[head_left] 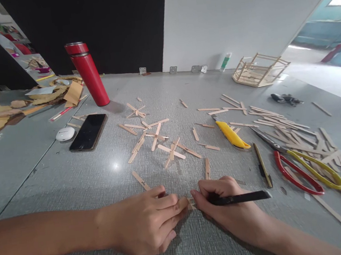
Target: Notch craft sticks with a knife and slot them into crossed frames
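My left hand [147, 223] rests on the table with bent fingers, its fingertips pinning a small wooden craft stick [191, 202], mostly hidden by the fingers. From the other side my right hand [232, 210] grips a slim black tool [245, 197], held like a pen. Its tip is behind my fingers, so whether it is a knife or a pen cannot be made out. Just beyond my hands lie a notched stick [141, 181] on the left and another stick [207, 168] on the right. Crossed sticks [172, 152] stand farther up the table.
To the right are red-and-yellow-handled pliers [300, 172], a yellow cutter [230, 134] and a pile of sticks [309, 141]. A stick frame [259, 71] stands at the back. A red flask [90, 77], a phone [88, 132] and a white earbud case [65, 134] are at left.
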